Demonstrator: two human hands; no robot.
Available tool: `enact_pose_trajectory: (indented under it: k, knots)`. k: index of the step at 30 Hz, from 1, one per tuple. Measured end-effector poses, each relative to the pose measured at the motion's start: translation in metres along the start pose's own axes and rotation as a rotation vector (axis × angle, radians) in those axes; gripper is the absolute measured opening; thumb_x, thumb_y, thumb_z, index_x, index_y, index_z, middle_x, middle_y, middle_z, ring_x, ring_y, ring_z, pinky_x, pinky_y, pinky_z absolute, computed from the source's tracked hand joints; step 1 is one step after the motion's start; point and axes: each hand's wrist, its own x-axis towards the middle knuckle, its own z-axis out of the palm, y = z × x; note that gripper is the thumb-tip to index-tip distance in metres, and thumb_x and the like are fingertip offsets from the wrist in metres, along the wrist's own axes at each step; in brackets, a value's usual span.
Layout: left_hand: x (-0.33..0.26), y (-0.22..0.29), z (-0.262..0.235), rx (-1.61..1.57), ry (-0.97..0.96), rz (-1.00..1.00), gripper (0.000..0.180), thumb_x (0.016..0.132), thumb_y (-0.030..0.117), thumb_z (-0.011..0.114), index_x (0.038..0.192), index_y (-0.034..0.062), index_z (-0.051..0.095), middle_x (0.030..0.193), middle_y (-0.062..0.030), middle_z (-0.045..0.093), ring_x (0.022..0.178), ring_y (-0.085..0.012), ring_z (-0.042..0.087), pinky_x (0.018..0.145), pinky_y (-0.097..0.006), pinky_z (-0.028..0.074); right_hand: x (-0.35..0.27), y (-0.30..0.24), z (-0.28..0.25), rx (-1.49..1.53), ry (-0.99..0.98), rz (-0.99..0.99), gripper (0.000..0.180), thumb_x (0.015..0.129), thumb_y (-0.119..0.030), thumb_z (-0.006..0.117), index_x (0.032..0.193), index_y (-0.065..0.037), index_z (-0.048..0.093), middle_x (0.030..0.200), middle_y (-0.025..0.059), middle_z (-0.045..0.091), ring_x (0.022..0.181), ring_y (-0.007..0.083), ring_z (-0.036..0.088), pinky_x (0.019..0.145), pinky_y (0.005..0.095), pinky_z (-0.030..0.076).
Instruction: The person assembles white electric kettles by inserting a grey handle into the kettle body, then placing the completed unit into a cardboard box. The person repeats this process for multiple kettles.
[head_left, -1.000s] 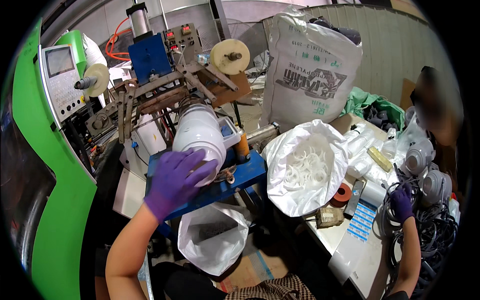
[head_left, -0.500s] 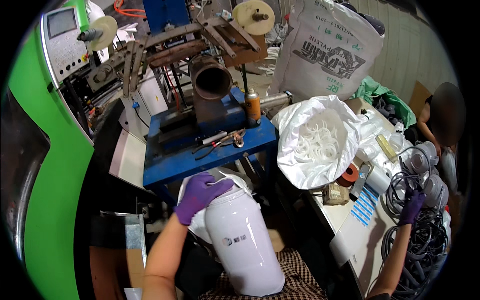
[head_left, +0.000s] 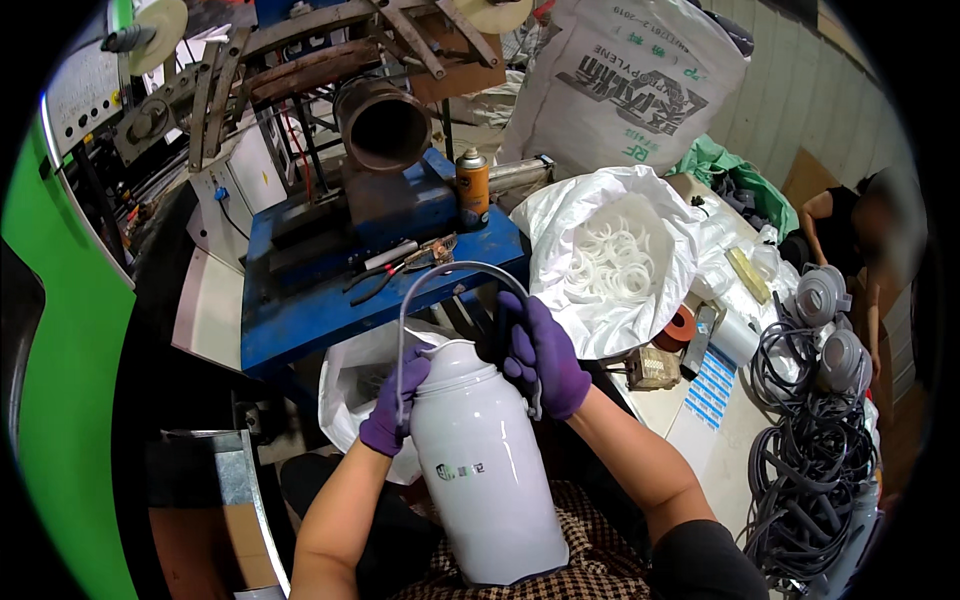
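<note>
A white, glossy jug-shaped container (head_left: 490,480) with a collared neck leans on my lap, its top tilted away from me. Over its neck arches a grey curved carrying handle (head_left: 462,265). In a purple glove, my left hand (head_left: 395,405) is closed around the handle's left end, against the neck. Likewise gloved, my right hand (head_left: 548,358) has its fingers curled at the handle's right side, with the handle's lower end showing below them. Behind my left hand hangs an opened white bag (head_left: 345,385).
Ahead stands a blue bench (head_left: 290,325) with pliers (head_left: 385,275), an orange spray can (head_left: 472,190) and a metal pipe. To the right are a sack of white rings (head_left: 610,255) and a table with coiled grey handles (head_left: 800,480). Another person (head_left: 850,230) is at far right.
My right hand has come from the pile of grey handles to the container, bringing one handle over its neck. My left hand has shifted from the top to the neck's left side. The view has shifted.
</note>
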Motion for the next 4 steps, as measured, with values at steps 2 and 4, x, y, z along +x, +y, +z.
enact_pose_trajectory:
  k: [2, 4]
  knots:
    - [-0.0019, 0.0038, -0.0102, 0.037, -0.017, 0.030, 0.037, 0.100, 0.030, 0.064, 0.128, 0.0072, 0.057, 0.116, -0.0058, 0.066, 0.107, -0.0160, 0.064, 0.094, -0.032, 0.055, 0.0076, -0.0016, 0.0107, -0.038, -0.056, 0.051, 0.055, 0.111, -0.046, 0.036, 0.143, -0.002, 0.048, 0.056, -0.0040, 0.031, 0.044, 0.0087, 0.031, 0.049, 0.0234, 0.037]
    - [-0.0056, 0.0064, -0.0124, 0.056, -0.027, 0.033, 0.040, 0.098, 0.032, 0.068, 0.128, 0.0086, 0.058, 0.118, -0.0061, 0.066, 0.107, -0.0163, 0.064, 0.095, -0.033, 0.055, 0.0120, -0.0018, 0.0153, -0.138, -0.129, 0.084, 0.062, 0.109, -0.053, 0.038, 0.145, -0.002, 0.046, 0.058, -0.0038, 0.034, 0.045, 0.0088, 0.032, 0.051, 0.0222, 0.038]
